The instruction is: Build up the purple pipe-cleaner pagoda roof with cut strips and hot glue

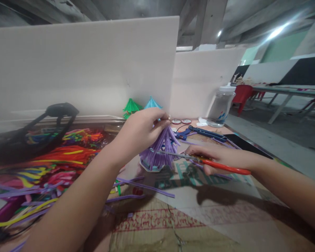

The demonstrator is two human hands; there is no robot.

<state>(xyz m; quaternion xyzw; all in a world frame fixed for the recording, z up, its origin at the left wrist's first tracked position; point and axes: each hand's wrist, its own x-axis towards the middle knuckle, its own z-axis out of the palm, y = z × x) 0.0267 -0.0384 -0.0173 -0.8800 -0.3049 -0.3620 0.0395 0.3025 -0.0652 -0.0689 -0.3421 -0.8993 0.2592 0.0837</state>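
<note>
The purple model (160,144) stands below and between the two hands and serves as reference for every position. Its strands fan down from a gathered peak, so its long axis is close to upright, and a pale eight-sided base (154,169) shows beneath the fringe.

The left hand (147,126) is the nearer of the two: thumb and fingers pinch together at the peak of the purple model. The right hand (214,156) lies to the right of the model and is curled around scissors (207,162); which digits sit in the loops is hidden. The scissors lie nearly level, red handles away from the purple model and blades toward it, crossing the lower strands at roughly a right angle. Whether the blades are parted, or bear on the strands, cannot be determined.

Containers: a clear bottle (217,109) with a white lid stands behind and to the right of the purple model; its contents cannot be established. Two small round tins (181,121) lie behind the model, slightly to its right; their insides cannot be inspected.

To the left of the purple model lies a heap of coloured strips (73,154), partly blurred. In front of it are loose purple strips (152,188). Behind it stand a green model (131,105) and a blue model (152,102), the latter partly covered by the left hand.
</note>
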